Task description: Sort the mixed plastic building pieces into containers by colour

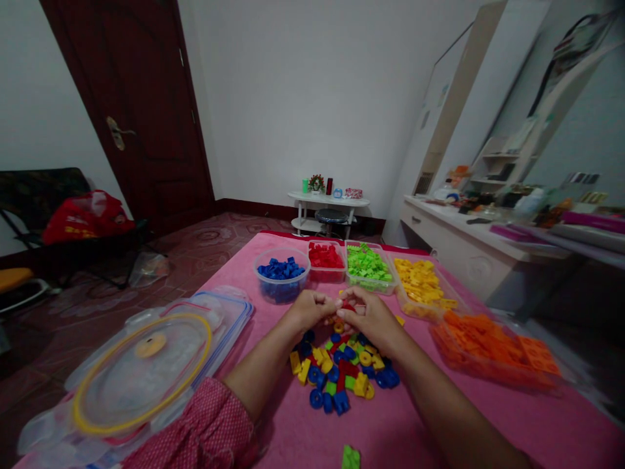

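My left hand and my right hand meet above a mixed pile of toy building blocks. A red building block shows between the thumb and fingers of my right hand, which is closed on it. The fingertips of my left hand are pinched together right beside that block; whatever they hold is hidden. Below lie loose blue, yellow, red and green pieces, some of them round like wheels. A single green block lies apart near the front edge of the view.
Beyond my hands stand a round tub of blue blocks and boxes of red, green and yellow blocks. An orange-filled box is at the right. Stacked clear lids lie on the left of the pink cloth.
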Motion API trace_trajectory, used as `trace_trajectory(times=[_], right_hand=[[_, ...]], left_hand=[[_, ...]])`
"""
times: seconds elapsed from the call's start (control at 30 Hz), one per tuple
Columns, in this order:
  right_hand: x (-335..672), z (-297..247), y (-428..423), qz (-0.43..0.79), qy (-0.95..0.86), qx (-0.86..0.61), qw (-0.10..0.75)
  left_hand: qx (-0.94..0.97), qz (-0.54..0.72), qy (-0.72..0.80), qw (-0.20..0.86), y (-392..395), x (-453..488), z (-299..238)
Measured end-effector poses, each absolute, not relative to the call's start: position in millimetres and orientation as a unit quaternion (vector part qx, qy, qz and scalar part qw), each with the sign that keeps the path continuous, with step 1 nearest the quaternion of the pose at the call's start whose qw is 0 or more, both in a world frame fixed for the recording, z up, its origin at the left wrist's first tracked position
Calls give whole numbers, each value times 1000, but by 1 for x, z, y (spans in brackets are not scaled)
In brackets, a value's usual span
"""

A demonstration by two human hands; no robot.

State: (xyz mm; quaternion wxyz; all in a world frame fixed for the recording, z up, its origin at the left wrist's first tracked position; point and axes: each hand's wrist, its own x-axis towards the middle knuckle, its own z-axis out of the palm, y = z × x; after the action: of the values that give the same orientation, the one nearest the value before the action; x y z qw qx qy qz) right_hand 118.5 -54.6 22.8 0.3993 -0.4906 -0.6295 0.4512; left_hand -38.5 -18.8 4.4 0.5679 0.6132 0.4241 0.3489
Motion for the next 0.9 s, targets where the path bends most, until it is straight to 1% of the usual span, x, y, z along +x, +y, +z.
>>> trace_trajectory(times=[0.07, 0.13, 0.23, 0.43, 0.53, 0.6, 0.67, 0.73, 0.83, 0.9], right_hand=[[117, 27, -44, 450, -632, -501, 383], [116, 37, -29, 448, -641, -518, 347], [112, 58, 3, 403, -648, -558, 327], [108, 86, 55, 243, -627, -599, 435], [112, 83, 52, 176, -641, -596, 450], [116, 74, 39, 158, -666, -578, 444], [123, 64, 22, 170, -694, -564, 413], [132, 53, 3, 172, -720, -565, 365], [151, 39, -21, 96, -739, -602, 286], [163, 34, -33, 43, -738, -637, 218]], left_hand=[[609, 383, 445, 533, -14, -39, 3], [619, 419, 470, 468, -8, -41, 1], [648, 444, 482, 387, 1, -45, -3], [678, 446, 480, 332, 4, -49, -7], [700, 437, 482, 293, 2, -50, -8], [713, 430, 479, 279, 1, -50, -8], [731, 413, 476, 262, -1, -49, -8], [757, 388, 474, 227, -4, -47, -9], [803, 337, 466, 155, -9, -45, -12], [830, 299, 457, 115, -13, -44, -14]])
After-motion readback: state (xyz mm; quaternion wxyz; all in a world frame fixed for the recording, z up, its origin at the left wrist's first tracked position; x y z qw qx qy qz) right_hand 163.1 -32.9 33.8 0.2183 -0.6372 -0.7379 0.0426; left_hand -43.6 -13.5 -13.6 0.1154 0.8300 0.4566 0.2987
